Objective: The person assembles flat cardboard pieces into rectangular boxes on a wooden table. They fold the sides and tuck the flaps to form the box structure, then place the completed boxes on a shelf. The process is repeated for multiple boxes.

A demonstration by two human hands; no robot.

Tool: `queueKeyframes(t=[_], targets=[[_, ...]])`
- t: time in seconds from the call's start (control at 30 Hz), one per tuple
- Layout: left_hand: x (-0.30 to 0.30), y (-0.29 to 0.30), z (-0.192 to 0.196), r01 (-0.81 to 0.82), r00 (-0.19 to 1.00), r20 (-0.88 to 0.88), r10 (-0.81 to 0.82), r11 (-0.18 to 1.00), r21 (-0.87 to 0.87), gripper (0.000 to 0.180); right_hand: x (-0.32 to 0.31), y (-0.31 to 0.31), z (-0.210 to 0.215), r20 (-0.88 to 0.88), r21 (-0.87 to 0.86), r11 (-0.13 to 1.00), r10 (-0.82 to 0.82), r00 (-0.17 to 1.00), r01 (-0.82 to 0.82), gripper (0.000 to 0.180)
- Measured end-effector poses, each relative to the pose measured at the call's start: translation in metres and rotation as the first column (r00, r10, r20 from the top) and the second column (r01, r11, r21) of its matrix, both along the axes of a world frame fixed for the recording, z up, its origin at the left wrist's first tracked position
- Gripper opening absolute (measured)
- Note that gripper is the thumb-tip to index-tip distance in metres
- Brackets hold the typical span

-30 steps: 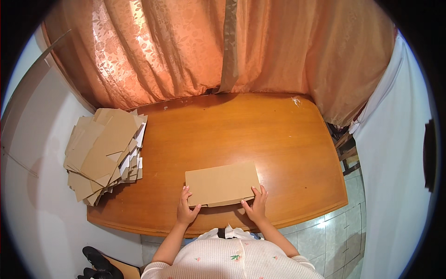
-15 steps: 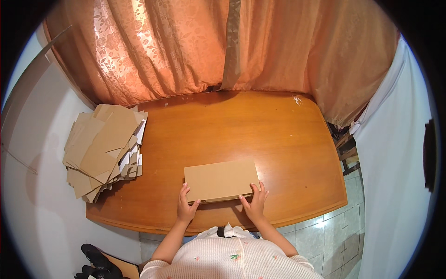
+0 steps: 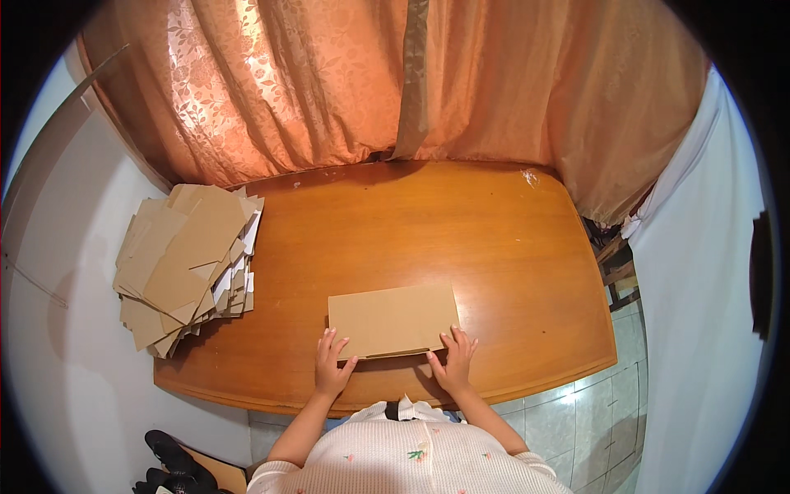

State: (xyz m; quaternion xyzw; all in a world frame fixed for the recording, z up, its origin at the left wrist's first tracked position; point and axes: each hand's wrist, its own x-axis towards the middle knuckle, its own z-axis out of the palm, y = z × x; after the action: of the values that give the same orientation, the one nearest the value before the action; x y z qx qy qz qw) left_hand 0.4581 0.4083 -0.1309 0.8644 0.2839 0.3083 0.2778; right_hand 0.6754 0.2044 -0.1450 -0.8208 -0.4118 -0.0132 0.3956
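A flat, closed brown cardboard box (image 3: 393,319) lies on the wooden table close to its near edge, slightly turned. My left hand (image 3: 332,370) holds its near left corner, fingers over the corner and top, thumb at the near edge. At the near right corner, my right hand (image 3: 453,366) grips in the same way, its thumb against the front edge and its fingers along the top and side. A thin dark gap shows along the box's front edge. The undersides of both hands are hidden.
A tall, uneven pile of flat cardboard pieces (image 3: 185,255), some white, stands at the table's left side. Orange curtains (image 3: 329,82) hang along the far edge of the wooden table (image 3: 395,222). A white cloth (image 3: 699,247) hangs at right; a black object (image 3: 177,465) is low left.
My fingers have shifted slightly inward onto the top of the box at both near corners. The front gap looks narrower; the box has hardly moved.
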Motion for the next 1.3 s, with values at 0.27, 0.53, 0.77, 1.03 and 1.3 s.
queueKeyframes(t=[0.27, 0.53, 0.77, 1.03, 1.3], targets=[[0.010, -0.015, 0.020, 0.090, 0.975, -0.221, -0.012, 0.934, 0.346, 0.045, 0.004, -0.003, -0.011, 0.398, -0.079, 0.996, -0.013, 0.917, 0.048, 0.037], [0.054, -0.051, 0.042, 0.092, 0.954, -0.298, -0.019, 0.968, 0.234, 0.037, -0.019, 0.013, 0.022, 0.431, -0.055, 0.997, 0.067, 0.900, -0.048, 0.023], [0.060, -0.039, 0.022, 0.100, 0.964, -0.265, 0.006, 0.918, 0.383, 0.036, 0.024, 0.062, 0.068, 0.215, -0.195, 0.980, 0.091, 0.972, -0.048, 0.044], [0.065, -0.028, 0.017, 0.093, 0.978, -0.210, 0.005, 0.887, 0.452, 0.032, 0.096, 0.088, 0.082, -0.059, -0.480, 0.873, 0.072, 0.996, -0.091, 0.069], [0.044, -0.026, 0.018, -0.055, 0.987, -0.135, 0.087, 0.974, 0.221, 0.026, 0.089, 0.053, 0.074, -0.174, -0.419, 0.902, 0.033, 0.984, -0.104, 0.054]])
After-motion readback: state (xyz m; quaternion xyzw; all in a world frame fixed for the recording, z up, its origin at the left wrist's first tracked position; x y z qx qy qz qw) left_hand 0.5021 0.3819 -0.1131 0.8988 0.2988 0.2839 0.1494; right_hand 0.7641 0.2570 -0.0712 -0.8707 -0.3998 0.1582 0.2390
